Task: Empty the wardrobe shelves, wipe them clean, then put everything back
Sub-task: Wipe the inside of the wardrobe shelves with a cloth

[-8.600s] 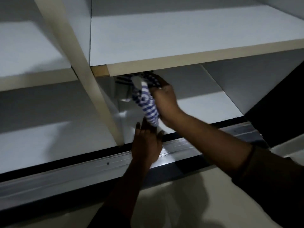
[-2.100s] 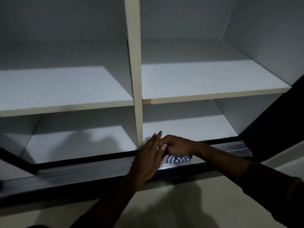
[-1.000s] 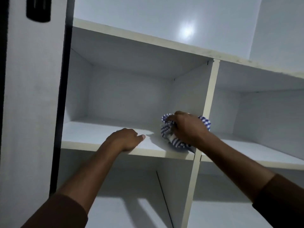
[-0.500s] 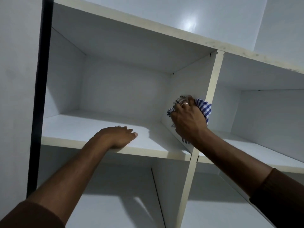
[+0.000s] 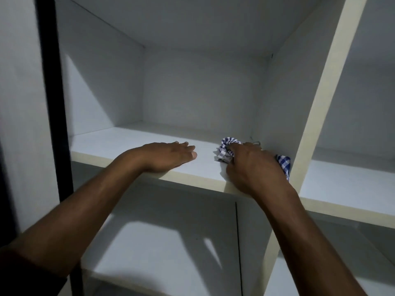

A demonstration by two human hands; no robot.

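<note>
We wipe the upper left shelf [image 5: 132,144] with our right hand [image 5: 254,167] bunched around the blue checked cloth [image 5: 226,149], which sits crumpled at the shelf's right end, just beside the vertical divider [image 5: 310,124]. Our left hand [image 5: 168,154] lies flat and relaxed on the shelf, bracing us. We should press evenly and sweep leftward from the corner. The wadded cloth's long axis runs roughly left-right, along the shelf's front edge.
</note>
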